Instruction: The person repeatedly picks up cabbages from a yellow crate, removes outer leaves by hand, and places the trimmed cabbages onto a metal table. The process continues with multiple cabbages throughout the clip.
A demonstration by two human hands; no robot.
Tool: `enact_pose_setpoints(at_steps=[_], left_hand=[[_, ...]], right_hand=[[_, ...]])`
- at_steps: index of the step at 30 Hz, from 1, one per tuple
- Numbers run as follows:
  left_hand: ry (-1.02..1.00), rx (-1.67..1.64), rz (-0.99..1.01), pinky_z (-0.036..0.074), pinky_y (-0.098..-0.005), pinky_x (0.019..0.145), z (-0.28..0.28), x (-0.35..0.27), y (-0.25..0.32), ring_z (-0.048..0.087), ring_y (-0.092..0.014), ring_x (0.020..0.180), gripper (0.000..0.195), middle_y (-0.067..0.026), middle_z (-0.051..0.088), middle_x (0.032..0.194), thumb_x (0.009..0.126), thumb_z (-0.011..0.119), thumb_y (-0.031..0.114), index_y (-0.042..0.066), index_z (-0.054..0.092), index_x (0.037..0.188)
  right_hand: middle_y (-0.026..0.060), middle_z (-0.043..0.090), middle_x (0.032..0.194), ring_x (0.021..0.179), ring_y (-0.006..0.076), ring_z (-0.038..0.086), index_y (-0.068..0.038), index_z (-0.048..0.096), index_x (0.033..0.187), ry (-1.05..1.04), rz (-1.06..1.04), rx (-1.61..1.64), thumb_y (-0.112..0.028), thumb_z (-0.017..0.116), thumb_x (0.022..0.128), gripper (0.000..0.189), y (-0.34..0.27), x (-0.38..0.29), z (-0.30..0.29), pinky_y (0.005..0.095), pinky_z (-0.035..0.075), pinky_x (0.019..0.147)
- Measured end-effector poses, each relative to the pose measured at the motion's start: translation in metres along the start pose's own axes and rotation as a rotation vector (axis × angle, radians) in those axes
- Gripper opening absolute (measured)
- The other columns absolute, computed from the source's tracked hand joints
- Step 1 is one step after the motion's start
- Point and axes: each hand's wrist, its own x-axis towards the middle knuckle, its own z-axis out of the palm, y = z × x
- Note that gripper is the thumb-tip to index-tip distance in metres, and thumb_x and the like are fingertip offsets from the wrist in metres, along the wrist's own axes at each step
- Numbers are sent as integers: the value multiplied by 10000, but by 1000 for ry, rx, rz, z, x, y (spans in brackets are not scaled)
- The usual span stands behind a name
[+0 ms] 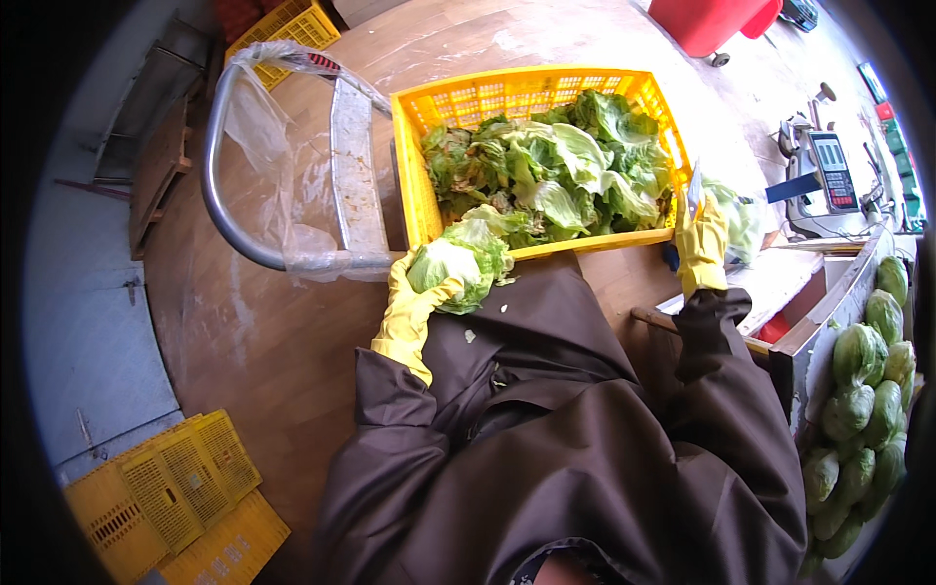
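My left hand (413,307), in a yellow rubber glove, cradles a head of iceberg lettuce (442,269) above my lap. Some of its outer leaves hang loose towards the crate. On the right, my right hand (702,241), gloved the same way, grips a knife (695,191) whose short blade points away from me. Between and beyond the hands stands a yellow plastic crate (530,72), holding a heap of loose lettuce leaves (556,164), some browned. Small leaf scraps lie on my brown waterproof apron (541,307).
A metal hand-truck handle (212,161) wrapped in plastic film stands left of the crate. Right are a plastic bag of greens (735,219), a digital scale (830,172) and wrapped lettuces (859,365). Yellow crates (175,482) lie lower left; a red bin (702,25) stands far right.
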Motion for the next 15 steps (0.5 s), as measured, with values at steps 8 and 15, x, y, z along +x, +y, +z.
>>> enact_pose_setpoints(at_steps=[8,15], left_hand=[[-161,-157,208,470,-364,1070,22,-2,59,522,-225,1251,840,-97,506,1389,765,871,53,102,399,1458],[-241,-132,299,461,-337,1053,37,-1,91,513,-211,1245,862,-82,519,1368,737,903,118,86,414,1447]], right_hand=[[215,601,1325,1099,240,644,47,420,1386,-872,-249,1152,-161,552,1019,442,-184,-88,6,272,515,914],[-53,573,772,677,58,459,-72,660,814,-676,350,1327,-316,625,964,289,-230,-75,-12,256,402,612]])
